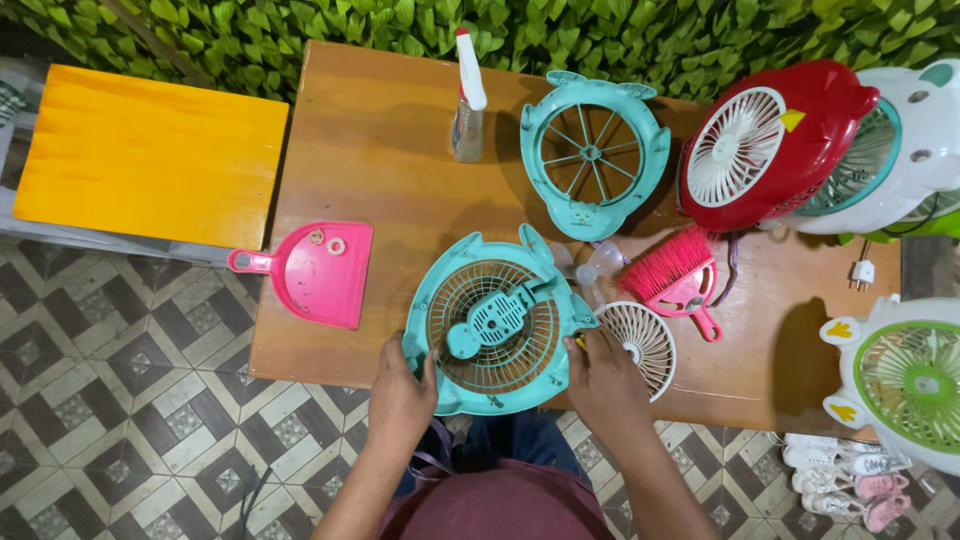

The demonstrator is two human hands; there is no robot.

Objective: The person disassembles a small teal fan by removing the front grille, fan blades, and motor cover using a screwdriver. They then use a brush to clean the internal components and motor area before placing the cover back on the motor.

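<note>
Fan housing point(495, 335), teal plastic with a wire grille, lower centre of the frame on the wooden table point(370, 150): likely light, stiff at the rim, grille thin and bendable; best held by the rim. Left hand point(400, 395) clamps the lower-left rim. Right hand point(600, 375) touches the right rim; its grip cannot be told. White grille point(645, 345) just beside.

Your left hand point(402, 392) curls at the near left, fingers bent, thumb up. Your right hand point(603, 378) lies knuckles-up at the near right, fingers closed. Both forearms angle inward from your body.
</note>
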